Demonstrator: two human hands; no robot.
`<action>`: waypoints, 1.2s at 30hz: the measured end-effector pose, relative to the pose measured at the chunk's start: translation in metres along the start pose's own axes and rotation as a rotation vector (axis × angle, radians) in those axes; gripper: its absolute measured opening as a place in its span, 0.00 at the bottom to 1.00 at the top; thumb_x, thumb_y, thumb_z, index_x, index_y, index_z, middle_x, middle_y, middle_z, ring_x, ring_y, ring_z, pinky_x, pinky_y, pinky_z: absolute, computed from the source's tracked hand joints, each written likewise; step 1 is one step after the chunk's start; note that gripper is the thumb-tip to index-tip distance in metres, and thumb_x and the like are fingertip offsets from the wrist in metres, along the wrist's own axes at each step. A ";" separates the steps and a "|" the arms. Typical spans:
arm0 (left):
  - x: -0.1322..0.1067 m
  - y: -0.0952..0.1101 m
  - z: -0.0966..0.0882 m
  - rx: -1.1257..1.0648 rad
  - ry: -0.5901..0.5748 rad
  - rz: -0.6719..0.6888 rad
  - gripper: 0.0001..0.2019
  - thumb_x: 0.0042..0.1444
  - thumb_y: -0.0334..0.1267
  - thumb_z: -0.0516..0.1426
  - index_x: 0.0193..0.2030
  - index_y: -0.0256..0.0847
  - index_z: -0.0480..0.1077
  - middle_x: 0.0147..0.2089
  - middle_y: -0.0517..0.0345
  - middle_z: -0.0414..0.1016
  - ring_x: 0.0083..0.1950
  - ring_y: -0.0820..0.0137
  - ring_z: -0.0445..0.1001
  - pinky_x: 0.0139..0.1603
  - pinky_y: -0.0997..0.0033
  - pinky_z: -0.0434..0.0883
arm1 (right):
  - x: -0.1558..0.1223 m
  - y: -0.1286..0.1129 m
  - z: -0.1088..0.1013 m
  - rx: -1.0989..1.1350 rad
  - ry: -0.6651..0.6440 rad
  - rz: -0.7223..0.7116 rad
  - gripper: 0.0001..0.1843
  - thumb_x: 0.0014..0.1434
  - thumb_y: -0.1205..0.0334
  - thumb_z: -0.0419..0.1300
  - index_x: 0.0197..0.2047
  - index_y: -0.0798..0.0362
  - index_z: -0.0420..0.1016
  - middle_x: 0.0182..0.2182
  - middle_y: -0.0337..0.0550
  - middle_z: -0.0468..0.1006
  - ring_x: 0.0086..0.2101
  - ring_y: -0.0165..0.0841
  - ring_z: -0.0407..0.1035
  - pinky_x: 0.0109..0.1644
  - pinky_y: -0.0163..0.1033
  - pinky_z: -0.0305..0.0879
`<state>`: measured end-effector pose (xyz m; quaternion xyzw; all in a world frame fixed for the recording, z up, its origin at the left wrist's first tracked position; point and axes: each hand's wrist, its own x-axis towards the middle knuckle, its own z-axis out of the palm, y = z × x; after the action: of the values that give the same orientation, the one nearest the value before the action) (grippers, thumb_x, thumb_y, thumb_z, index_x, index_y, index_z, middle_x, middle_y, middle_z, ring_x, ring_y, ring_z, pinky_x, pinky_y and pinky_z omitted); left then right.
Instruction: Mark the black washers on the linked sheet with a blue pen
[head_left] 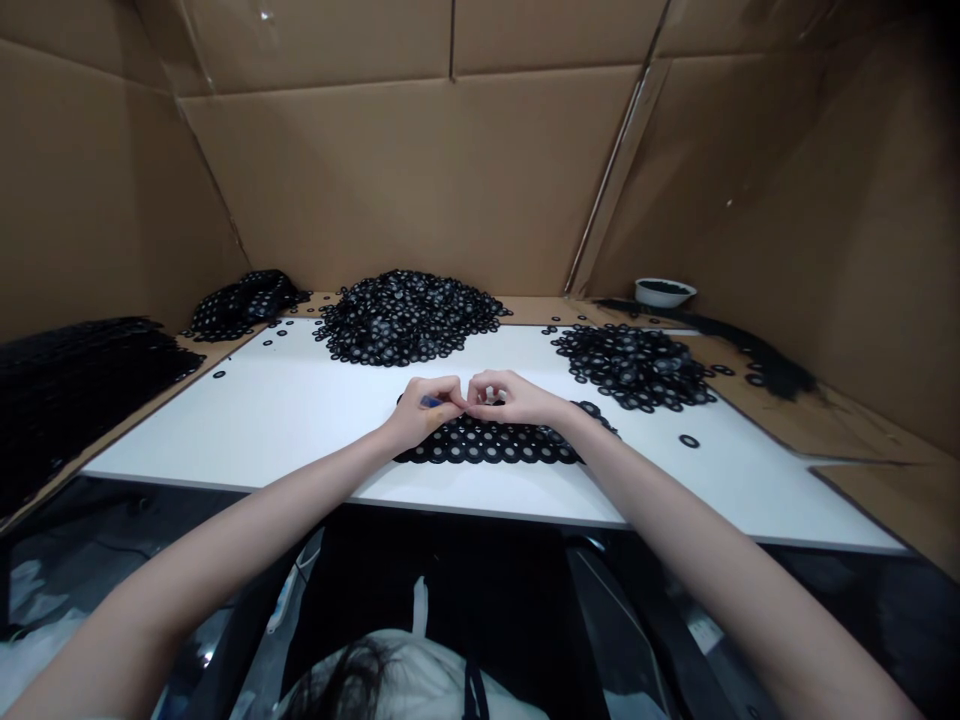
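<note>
Just above a flat sheet of joined black rings [487, 445], my two hands meet, their fingertips almost touching. My left hand [427, 410] is closed in a pinch, and a small blue piece [430, 401] shows between its fingers; its full shape is hidden. Thumb and forefinger of my right hand [514, 398] are pressed together close beside the left fingertips. Whatever lies in that right pinch is too small to make out. The ring sheet rests on the white board [285, 420], its upper part partly covered by both hands.
Behind the hands rises a large heap of black rings [405, 315]. A smaller ring pile [634, 365] sits to the right, near a loose ring [688, 441]. A white bowl [664, 293] holds dark bits. Black sheets [82, 390] are stacked left. Cardboard walls [412, 180] enclose the table.
</note>
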<state>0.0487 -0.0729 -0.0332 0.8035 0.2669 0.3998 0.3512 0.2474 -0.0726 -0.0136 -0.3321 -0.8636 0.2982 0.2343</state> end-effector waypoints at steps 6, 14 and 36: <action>0.000 0.002 0.000 -0.002 -0.012 0.006 0.06 0.50 0.32 0.54 0.24 0.35 0.67 0.24 0.62 0.66 0.29 0.75 0.63 0.34 0.75 0.60 | 0.001 0.001 0.002 0.016 0.018 0.023 0.07 0.53 0.60 0.56 0.28 0.55 0.69 0.26 0.38 0.69 0.28 0.29 0.61 0.34 0.35 0.59; 0.000 0.000 0.000 -0.022 -0.018 -0.007 0.06 0.51 0.34 0.55 0.25 0.35 0.67 0.25 0.62 0.66 0.30 0.74 0.63 0.35 0.75 0.60 | 0.002 0.002 0.003 0.066 0.029 0.055 0.05 0.52 0.64 0.55 0.26 0.56 0.68 0.24 0.36 0.68 0.27 0.27 0.60 0.32 0.33 0.58; 0.001 0.006 0.001 0.042 0.078 -0.005 0.07 0.52 0.34 0.55 0.24 0.36 0.66 0.24 0.63 0.64 0.29 0.75 0.61 0.33 0.74 0.58 | 0.002 0.006 0.003 0.054 0.068 0.089 0.14 0.57 0.52 0.55 0.33 0.55 0.72 0.30 0.41 0.73 0.30 0.30 0.64 0.34 0.35 0.59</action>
<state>0.0514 -0.0760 -0.0287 0.7936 0.2909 0.4244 0.3247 0.2466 -0.0684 -0.0192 -0.3735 -0.8313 0.3199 0.2589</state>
